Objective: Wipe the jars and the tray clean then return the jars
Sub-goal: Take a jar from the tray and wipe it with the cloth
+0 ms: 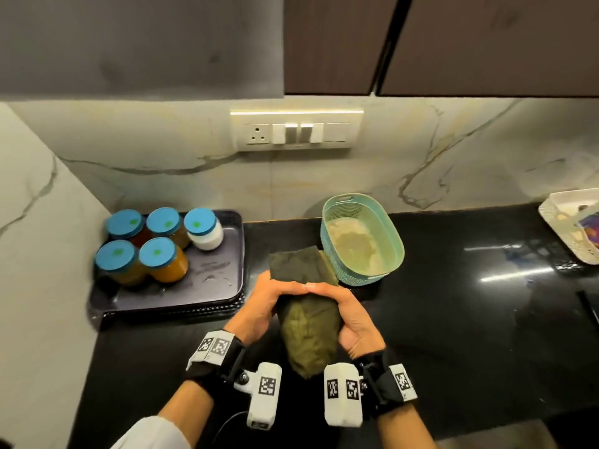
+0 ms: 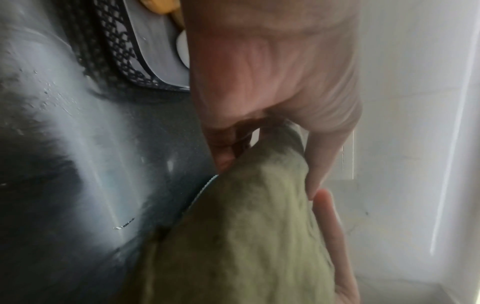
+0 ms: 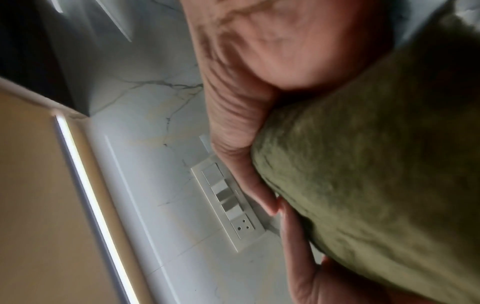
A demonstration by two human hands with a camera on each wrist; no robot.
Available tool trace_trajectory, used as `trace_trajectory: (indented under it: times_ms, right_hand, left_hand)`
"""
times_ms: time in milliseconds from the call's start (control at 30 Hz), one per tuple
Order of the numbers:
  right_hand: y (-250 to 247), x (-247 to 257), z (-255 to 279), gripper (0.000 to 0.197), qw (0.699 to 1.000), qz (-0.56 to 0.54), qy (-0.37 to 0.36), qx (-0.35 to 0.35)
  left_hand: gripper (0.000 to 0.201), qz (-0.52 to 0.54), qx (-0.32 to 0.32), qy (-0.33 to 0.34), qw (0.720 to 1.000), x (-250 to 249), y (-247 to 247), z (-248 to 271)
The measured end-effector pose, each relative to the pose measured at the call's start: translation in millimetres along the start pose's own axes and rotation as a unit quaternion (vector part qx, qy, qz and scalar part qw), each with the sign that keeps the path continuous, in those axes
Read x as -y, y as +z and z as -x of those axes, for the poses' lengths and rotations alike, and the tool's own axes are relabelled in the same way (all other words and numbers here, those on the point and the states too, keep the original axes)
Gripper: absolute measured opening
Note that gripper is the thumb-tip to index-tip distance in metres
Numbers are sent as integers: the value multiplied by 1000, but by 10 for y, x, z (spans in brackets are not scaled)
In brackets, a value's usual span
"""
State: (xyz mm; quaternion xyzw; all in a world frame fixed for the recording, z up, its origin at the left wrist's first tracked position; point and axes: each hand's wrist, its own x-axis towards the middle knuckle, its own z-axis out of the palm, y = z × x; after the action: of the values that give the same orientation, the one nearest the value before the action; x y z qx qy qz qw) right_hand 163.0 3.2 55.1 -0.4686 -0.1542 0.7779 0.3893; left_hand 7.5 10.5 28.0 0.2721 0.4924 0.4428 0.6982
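Several blue-lidded jars (image 1: 152,244) stand on a dark tray (image 1: 214,286) at the left of the black counter; most hold amber contents, one (image 1: 204,230) is white. Wet smears show on the tray's bare right part. Both hands hold an olive green cloth (image 1: 306,325) above the counter in front of me. My left hand (image 1: 259,311) grips its left side and my right hand (image 1: 350,319) grips its right side, thumbs meeting on top. The left wrist view shows the cloth (image 2: 246,236) and the tray's rim (image 2: 122,61). The cloth (image 3: 376,164) fills the right wrist view.
A teal plastic basket (image 1: 363,238) stands tilted just behind the cloth, with a pale cloth inside. A white basket (image 1: 573,228) sits at the counter's far right. A switch panel (image 1: 296,131) is on the marble wall. Dark cabinets hang above.
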Motion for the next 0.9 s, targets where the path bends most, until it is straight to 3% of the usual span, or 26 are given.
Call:
trace_trajectory:
  times_ms: [133,167,200,267,300,333,400,500,600,700,767,833,900]
  right_hand:
    - [179,-222,10,41,995,-89,32,-11]
    - [238,-263,-10,44,994,-105,34,-18]
    - [272,-284,-35,46,992,-121,36,-24]
    - [368,-281,-80,41,990,-131,39,-36]
    - [436,-275,-101,36,991,-126,37,-39]
    - [509,-273,-122,32,992,-115,36,-45]
    - [654,-253,-158,33,994,-88,35,-61]
    - [802,-311,-244,43,993,-51,33,-103]
    - [778,-404,-307,43,990,-47,26,-133]
    - [747,-457,-300,42,991,-56,6,-124]
    - [764,-442,-252,31,992,-63,-19,-104]
    - [786,-401,-206,18,994,-69,-27,-87]
    - [791,-379,-192,21,994,-63,-28,-89]
  left_hand:
    - [52,51,48,10,997,-116,-254,140]
    - [51,54,31,9,998,-146,-379,116]
    - [46,49,-8,7,999,-154,-499,59]
    - [19,-24,-153,26,988,-136,-789,-104]
    - [5,-107,-220,48,969,-119,-949,-181]
    - [8,-205,-259,70,941,-96,-1109,-254]
    - [13,-360,-265,102,889,-132,-1335,-352]
    - [49,-472,-286,156,819,-380,-1604,-547]
    - [80,-574,-261,164,759,-711,-1771,-878]
    - [95,-688,-206,87,691,-964,-1886,-1196]
    - [92,-721,-178,62,667,-1014,-1902,-1355]
    - [82,-729,-170,54,661,-1011,-1901,-1452]
    - [71,-731,-187,70,653,-1004,-1910,-1477]
